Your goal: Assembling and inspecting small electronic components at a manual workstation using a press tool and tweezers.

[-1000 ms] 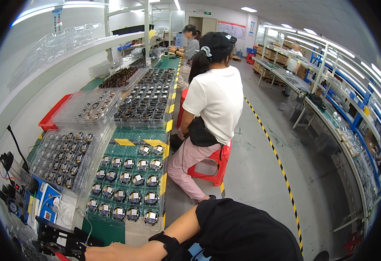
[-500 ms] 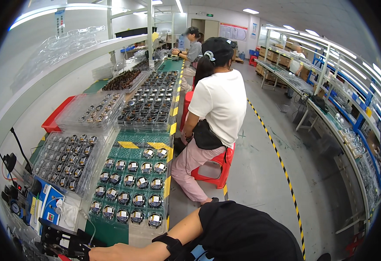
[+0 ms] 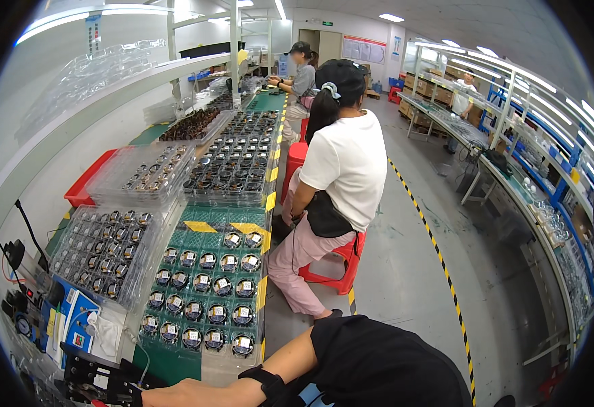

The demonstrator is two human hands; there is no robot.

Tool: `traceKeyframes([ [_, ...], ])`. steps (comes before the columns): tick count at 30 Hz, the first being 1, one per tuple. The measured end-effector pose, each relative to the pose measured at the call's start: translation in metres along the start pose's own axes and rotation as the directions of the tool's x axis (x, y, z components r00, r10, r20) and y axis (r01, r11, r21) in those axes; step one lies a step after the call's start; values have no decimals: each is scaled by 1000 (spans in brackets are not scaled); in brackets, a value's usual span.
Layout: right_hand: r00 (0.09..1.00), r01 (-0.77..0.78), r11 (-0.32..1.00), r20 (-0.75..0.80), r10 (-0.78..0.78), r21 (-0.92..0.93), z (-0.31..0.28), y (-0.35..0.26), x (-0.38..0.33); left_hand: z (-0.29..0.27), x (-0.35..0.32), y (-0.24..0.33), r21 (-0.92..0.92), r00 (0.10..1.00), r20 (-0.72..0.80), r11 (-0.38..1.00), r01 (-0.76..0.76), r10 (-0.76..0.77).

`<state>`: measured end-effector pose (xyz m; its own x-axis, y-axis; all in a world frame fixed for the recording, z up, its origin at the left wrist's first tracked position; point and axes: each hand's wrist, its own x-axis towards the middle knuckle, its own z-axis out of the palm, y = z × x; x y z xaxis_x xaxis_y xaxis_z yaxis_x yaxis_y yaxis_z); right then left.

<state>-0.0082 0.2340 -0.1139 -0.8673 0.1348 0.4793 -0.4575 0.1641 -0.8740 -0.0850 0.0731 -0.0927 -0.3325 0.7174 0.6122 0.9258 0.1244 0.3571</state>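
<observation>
My right hand (image 3: 169, 395) is at the lower edge, at the end of a bare forearm with a black band (image 3: 264, 382) near the elbow. It is beside a black metal fixture (image 3: 97, 377) with a silver part, at the bench's near left. The fingers are largely hidden or cut off, so their closing does not show. A bit of red (image 3: 97, 403) shows low by the fixture. Beyond the hand lies a clear plastic tray (image 3: 175, 237) with rows of round black parts bearing white labels (image 3: 216, 313). My left hand is out of view.
Another filled clear tray (image 3: 73, 268) lies left, behind a blue and white box (image 3: 80, 329). Stacked trays (image 3: 144, 178) and a red bin (image 3: 83, 183) stand farther up the bench. A co-worker in white (image 3: 348, 163) sits on a red stool (image 3: 337, 271) beyond my arm.
My right hand has shifted very slightly to the right. The nearest co-worker's head and upper body have moved a little rightward. A person at the far right bench has raised their head.
</observation>
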Motion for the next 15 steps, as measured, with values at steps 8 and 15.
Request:
traceKeyframes([
  [8, 992, 114, 990, -41, -118, -87, 7, 5, -4, 11, -7, -8, -134, 995, -92, 991, 28, -41],
  [15, 982, 177, 971, -32, -185, -159, 12, 10, -8, 8, -6, -5, -141, 989, -108, 984, -112, 98],
])
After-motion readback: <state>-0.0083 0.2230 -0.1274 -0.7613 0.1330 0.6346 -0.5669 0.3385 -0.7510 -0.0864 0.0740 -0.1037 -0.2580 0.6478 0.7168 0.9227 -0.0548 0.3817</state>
